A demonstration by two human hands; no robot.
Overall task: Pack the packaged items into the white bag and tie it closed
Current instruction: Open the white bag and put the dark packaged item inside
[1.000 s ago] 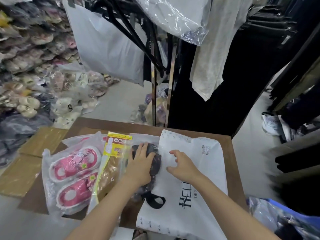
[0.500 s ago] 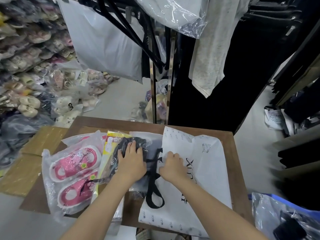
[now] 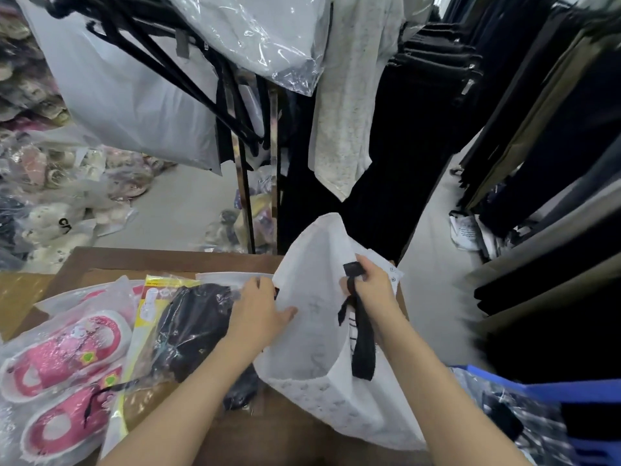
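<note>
Head view showed the white bag [image 3: 312,334] lifted off the counter [image 3: 161,260] at its far end, mouth facing up toward me, its lower end resting on the counter's near right part. My right hand [image 3: 373,287] had its grip pinched on the black handle strap [image 3: 361,344] at the bag's right rim. My left hand [image 3: 258,314] lay against the left rim, thumb on the bag's inside; fingers were partly hidden, so how firmly they were pressed I could not tell. Just left of it, touching the forearm, lay the black packaged item [image 3: 191,327], then the yellow-headed pack [image 3: 151,304], then the pink slippers pack [image 3: 64,364].

Judgement: the mouth needed opening wide first. I thought to pull the rims apart, keep the right side high, then slide the black item in flat, nearest first. Risk: thin plastic snagging or the rim folding inward.
</note>
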